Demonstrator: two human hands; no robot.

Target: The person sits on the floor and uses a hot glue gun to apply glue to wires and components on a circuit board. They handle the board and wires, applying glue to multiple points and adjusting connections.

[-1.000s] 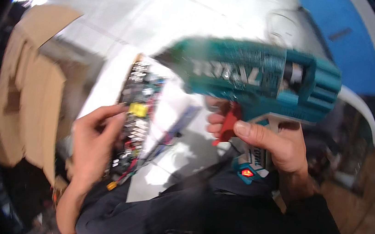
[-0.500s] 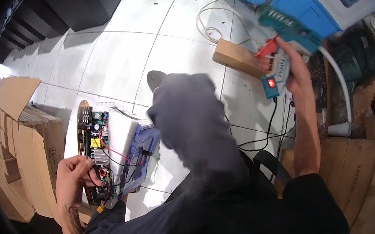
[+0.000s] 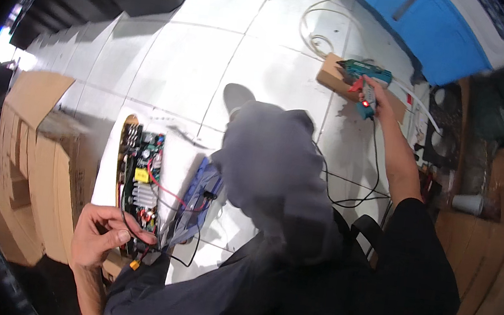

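My right hand (image 3: 378,99) grips a teal glue gun (image 3: 375,73) by its handle, fingers at the red trigger and a red light lit at the handle's base. Its black cord (image 3: 377,156) trails down. Behind it lies a long tan box (image 3: 331,76) on the floor. On the left, my left hand (image 3: 97,234) curls over the lower end of a circuit board (image 3: 146,198), with a thin black wire (image 3: 126,221) at its fingers. The board carries a yellow component and a finned heat sink. A yellow connector (image 3: 134,265) hangs below.
White foam (image 3: 178,164) and a blue plastic frame (image 3: 194,213) sit beside the board. Open cardboard boxes (image 3: 44,177) stand at left, more cartons (image 3: 477,258) at right. A blue container (image 3: 427,34) is at far right; a pale cable (image 3: 309,30) coils on the tiles.
The glue gun has come down and slightly left, in front of the tan box. My left hand has shifted slightly along the board's lower end. The view has swung a little.
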